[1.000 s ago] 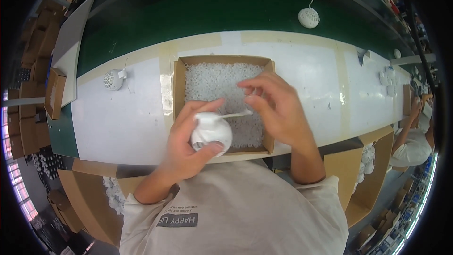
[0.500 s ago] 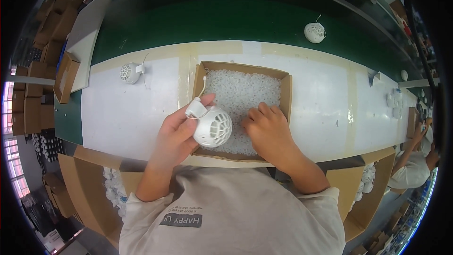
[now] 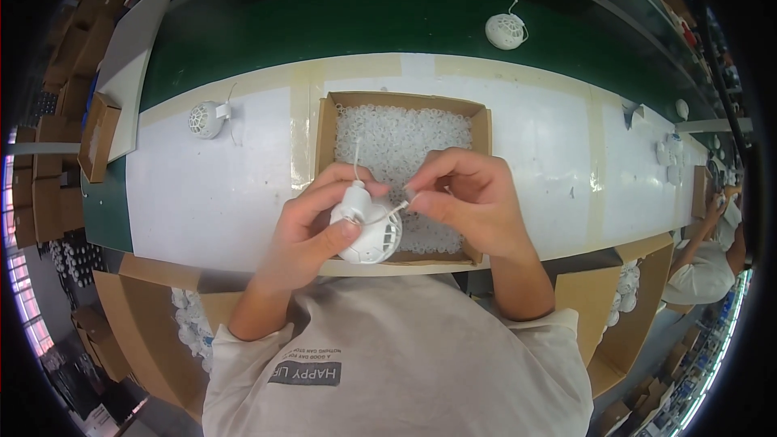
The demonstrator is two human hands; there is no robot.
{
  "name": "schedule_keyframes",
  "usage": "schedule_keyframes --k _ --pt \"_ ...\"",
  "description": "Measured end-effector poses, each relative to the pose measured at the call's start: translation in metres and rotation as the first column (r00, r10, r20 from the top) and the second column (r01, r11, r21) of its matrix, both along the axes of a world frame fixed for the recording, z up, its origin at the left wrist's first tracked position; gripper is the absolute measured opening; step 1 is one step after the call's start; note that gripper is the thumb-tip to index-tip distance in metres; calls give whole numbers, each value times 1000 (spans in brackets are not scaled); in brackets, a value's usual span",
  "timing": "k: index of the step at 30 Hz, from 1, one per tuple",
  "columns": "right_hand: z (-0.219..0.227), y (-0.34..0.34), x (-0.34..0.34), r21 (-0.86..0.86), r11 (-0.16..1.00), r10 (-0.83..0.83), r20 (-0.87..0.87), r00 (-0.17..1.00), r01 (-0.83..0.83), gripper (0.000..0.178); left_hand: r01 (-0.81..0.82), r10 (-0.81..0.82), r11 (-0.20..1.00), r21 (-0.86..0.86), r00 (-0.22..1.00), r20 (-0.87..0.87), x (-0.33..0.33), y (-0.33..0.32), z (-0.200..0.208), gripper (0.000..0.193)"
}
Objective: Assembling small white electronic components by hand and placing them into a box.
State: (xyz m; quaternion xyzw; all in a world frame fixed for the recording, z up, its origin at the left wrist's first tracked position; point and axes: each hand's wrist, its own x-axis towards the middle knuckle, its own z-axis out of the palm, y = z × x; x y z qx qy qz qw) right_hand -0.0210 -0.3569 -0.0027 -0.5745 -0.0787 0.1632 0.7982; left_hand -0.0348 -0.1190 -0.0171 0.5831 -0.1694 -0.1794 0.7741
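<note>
My left hand (image 3: 312, 222) grips a white ball-shaped housing (image 3: 374, 244) with a lattice of openings on one side. A white cylindrical fitting (image 3: 354, 204) sits on top of it, and a thin white cord rises from that fitting. My right hand (image 3: 469, 198) is beside it, thumb and forefinger pinched at the tip of a second short white cord (image 3: 392, 212). Whatever small piece lies between those fingertips is too small to make out. Beneath both hands stands a cardboard box (image 3: 483, 133) full of small translucent plastic rings (image 3: 405, 133).
Another lattice ball (image 3: 207, 120) lies on the white tabletop (image 3: 243, 170) at left, and one more (image 3: 506, 31) rests on the green surface behind. Open cartons (image 3: 146, 324) of white parts flank me. A co-worker (image 3: 708, 259) sits at far right.
My right hand has lifted from the rings to the ball's cord, fingertips pinched. The left hand has turned the ball so its fitting points upward. The whole view has shifted slightly.
</note>
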Motion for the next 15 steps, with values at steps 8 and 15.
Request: schedule_keyframes --k 8,15 --pt "-3 1 -2 80 990 120 4 993 -120 13 -18 20 998 64 999 -40 -2 -2 8 35" --pt "-6 3 0 77 992 105 -22 994 -103 12 -7 7 998 68 1000 -5 -1 -3 5 34"
